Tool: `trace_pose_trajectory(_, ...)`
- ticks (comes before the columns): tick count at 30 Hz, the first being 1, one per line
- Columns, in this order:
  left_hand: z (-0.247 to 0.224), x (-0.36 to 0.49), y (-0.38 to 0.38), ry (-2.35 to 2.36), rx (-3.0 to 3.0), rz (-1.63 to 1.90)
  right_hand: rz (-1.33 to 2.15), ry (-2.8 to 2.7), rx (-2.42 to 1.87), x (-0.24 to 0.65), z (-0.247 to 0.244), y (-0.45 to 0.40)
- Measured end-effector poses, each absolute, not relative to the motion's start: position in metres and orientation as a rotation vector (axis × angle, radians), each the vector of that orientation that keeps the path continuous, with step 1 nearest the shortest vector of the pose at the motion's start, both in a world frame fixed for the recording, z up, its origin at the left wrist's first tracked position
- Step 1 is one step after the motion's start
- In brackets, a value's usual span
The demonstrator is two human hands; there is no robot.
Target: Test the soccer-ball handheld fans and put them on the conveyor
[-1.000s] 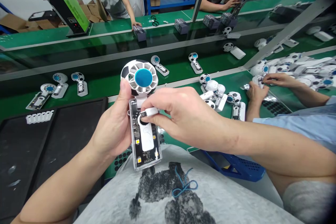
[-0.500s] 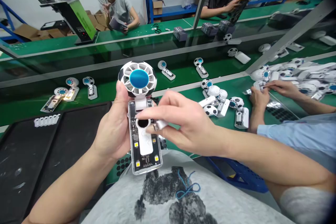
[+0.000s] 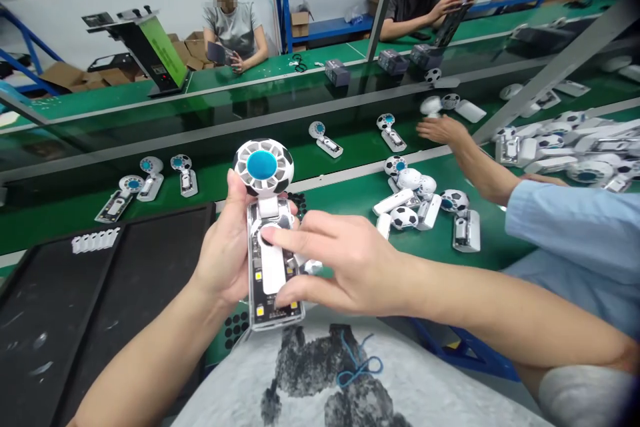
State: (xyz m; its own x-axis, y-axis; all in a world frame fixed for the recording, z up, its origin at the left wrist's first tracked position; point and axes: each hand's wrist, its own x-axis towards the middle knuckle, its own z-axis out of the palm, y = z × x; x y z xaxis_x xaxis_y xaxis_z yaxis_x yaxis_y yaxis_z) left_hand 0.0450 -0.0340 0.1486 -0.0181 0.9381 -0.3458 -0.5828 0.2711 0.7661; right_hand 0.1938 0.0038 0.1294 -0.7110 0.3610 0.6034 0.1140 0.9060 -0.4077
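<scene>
My left hand (image 3: 220,253) is wrapped around a handheld fan (image 3: 261,163) with a football-patterned head and a blue centre. Its clear handle case shows a dark circuit board (image 3: 256,303) with several yellow-white square lights. Along the board lies a white strip-shaped part (image 3: 273,270) with a round upper end. My right hand (image 3: 345,260) has its index fingertip on that round end. Its thumb touches the lower right of the board, apart from the index finger. The other fingers are curled, with a whitish sliver beside them that I cannot make out clearly.
A black tray (image 3: 150,267) with several white strips (image 3: 96,240) lies left. More football fans (image 3: 404,217) lie on the green bench and along the belt (image 3: 280,173). A co-worker's hand (image 3: 443,130) is at a fan, right. Two people sit opposite, near dark boxes (image 3: 337,73).
My right index finger has moved down onto the white part's round end, and my thumb has dropped lower. The co-worker's hand on the right has reached forward to the belt.
</scene>
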Motion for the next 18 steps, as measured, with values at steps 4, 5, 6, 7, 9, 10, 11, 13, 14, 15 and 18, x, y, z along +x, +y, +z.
trace_pose_trajectory(4, 0.143, 0.040, -0.017, 0.890, 0.535, 1.309, 1.091, -1.969, -0.617, 0.200, 0.132, 0.017)
trace_pose_trajectory(5, 0.140, 0.038, -0.013, 0.888, 0.543, 1.314, 1.155, -1.913, -0.672, 0.201, 0.132, 0.019)
trace_pose_trajectory(6, 0.136, 0.037, -0.010, 0.893, 0.543, 1.314, 1.207, -1.887, -0.702, 0.201, 0.130, 0.021)
trace_pose_trajectory(7, 0.131, 0.036, -0.007, 0.900, 0.540, 1.312, 1.259, -1.878, -0.713, 0.201, 0.128, 0.022)
trace_pose_trajectory(9, 0.123, 0.034, -0.002, 0.918, 0.540, 1.300, 1.352, -1.855, -0.726, 0.199, 0.121, 0.023)
trace_pose_trajectory(10, 0.120, 0.034, 0.000, 0.927, 0.545, 1.289, 1.376, -1.835, -0.737, 0.197, 0.117, 0.023)
trace_pose_trajectory(11, 0.118, 0.033, 0.001, 0.937, 0.553, 1.283, 1.385, -1.817, -0.750, 0.195, 0.113, 0.024)
trace_pose_trajectory(13, 0.115, 0.033, 0.003, 0.952, 0.569, 1.277, 1.364, -1.793, -0.789, 0.191, 0.106, 0.025)
trace_pose_trajectory(14, 0.114, 0.033, 0.004, 0.953, 0.575, 1.285, 1.351, -1.785, -0.806, 0.189, 0.104, 0.025)
trace_pose_trajectory(15, 0.114, 0.033, 0.005, 0.950, 0.581, 1.293, 1.348, -1.777, -0.819, 0.188, 0.103, 0.026)
trace_pose_trajectory(18, 0.112, 0.032, 0.007, 0.920, 0.604, 1.304, 1.369, -1.767, -0.825, 0.185, 0.102, 0.028)
